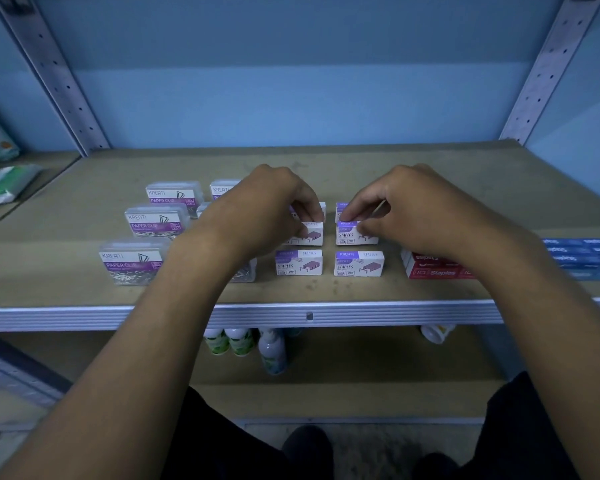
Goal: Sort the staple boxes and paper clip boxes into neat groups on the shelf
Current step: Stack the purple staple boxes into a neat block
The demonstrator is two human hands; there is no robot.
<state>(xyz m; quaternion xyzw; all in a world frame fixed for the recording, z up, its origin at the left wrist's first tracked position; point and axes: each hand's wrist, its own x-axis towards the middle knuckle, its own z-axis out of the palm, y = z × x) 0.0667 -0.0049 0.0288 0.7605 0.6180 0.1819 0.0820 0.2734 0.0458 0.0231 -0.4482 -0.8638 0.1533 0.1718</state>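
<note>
Staple boxes gripped mid-frame on the shelf (326,292).
The left hand (271,202) and right hand (406,202) are each pinched, seemingly, on a middle-row staple box (312,233), (352,235).

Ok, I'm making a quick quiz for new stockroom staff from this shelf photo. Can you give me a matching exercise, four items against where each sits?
Items:
1. clear paper clip boxes
2. white staple boxes
3. red staples pack
4. blue staples packs

Places:
A. far right edge of the shelf
B. left part of the shelf
C. middle, under both hands
D. just right of the white boxes

Pairs: 1-B, 2-C, 3-D, 4-A
</note>
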